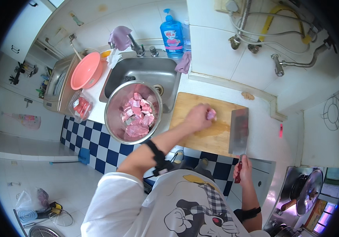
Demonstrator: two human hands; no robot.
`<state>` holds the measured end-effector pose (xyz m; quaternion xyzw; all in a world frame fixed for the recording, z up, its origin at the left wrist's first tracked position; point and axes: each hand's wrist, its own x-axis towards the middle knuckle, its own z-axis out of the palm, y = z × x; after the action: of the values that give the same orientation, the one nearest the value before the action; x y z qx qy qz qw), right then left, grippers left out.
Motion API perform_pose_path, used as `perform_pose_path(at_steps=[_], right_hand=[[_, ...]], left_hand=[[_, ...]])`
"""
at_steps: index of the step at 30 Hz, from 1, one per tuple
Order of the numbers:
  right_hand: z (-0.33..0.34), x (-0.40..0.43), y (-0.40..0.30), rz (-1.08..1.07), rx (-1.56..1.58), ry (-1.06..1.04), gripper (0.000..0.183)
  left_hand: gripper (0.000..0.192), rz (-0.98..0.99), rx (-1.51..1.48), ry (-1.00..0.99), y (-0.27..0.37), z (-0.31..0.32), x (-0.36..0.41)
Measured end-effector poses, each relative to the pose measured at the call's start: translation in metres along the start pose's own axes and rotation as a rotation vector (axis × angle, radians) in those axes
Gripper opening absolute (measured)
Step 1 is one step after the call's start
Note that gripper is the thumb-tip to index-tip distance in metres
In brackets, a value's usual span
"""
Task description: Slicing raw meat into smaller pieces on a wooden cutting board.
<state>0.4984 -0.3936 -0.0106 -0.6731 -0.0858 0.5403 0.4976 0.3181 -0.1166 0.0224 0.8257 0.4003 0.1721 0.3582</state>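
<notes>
My left hand reaches over a wooden cutting board, its fingers around a small piece of raw meat. To the right, my right hand grips the dark red handle of a cleaver. The cleaver's wide blade lies across the board's right end. Left of the board, a round metal bowl holds several chunks of raw meat. A wet patch shows on the board near my left hand.
The bowl overlaps the front of a steel sink. Behind the sink stands a blue pump bottle of detergent. A pink basin and a clear box of red fruit sit on the left. At far right, a lidded pan rests on the stove.
</notes>
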Motion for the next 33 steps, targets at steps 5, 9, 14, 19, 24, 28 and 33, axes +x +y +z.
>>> perform_pose_path(at_steps=[5, 9, 14, 19, 24, 28, 33], right_hand=[[0.024, 0.016, -0.015, -0.093, -0.181, 0.041, 0.045], [0.041, 0.027, -0.012, -0.200, -0.291, 0.057, 0.035], [0.063, 0.025, -0.014, -0.238, -0.397, 0.116, 0.032], [0.067, 0.026, -0.016, -0.262, -0.467, 0.160, 0.032], [0.077, 0.020, -0.013, -0.254, -0.430, 0.214, 0.033], [0.085, 0.018, -0.011, -0.272, -0.396, 0.270, 0.033], [0.086, 0.015, -0.008, -0.245, -0.417, 0.309, 0.039]], left_hand=[[0.030, -0.062, 0.103, 0.326, -0.073, -0.128, -0.034], [0.040, -0.368, 0.230, 0.391, -0.131, -0.199, -0.068], [0.047, -0.381, 0.385, 0.404, -0.194, -0.207, -0.110], [0.026, -0.187, 0.427, 0.078, -0.189, -0.173, -0.117], [0.026, -0.122, 0.718, -0.183, -0.195, -0.126, -0.104], [0.033, -0.112, 0.823, -0.221, -0.200, -0.119, -0.092], [0.031, -0.238, 0.655, -0.311, -0.175, -0.145, -0.077]])
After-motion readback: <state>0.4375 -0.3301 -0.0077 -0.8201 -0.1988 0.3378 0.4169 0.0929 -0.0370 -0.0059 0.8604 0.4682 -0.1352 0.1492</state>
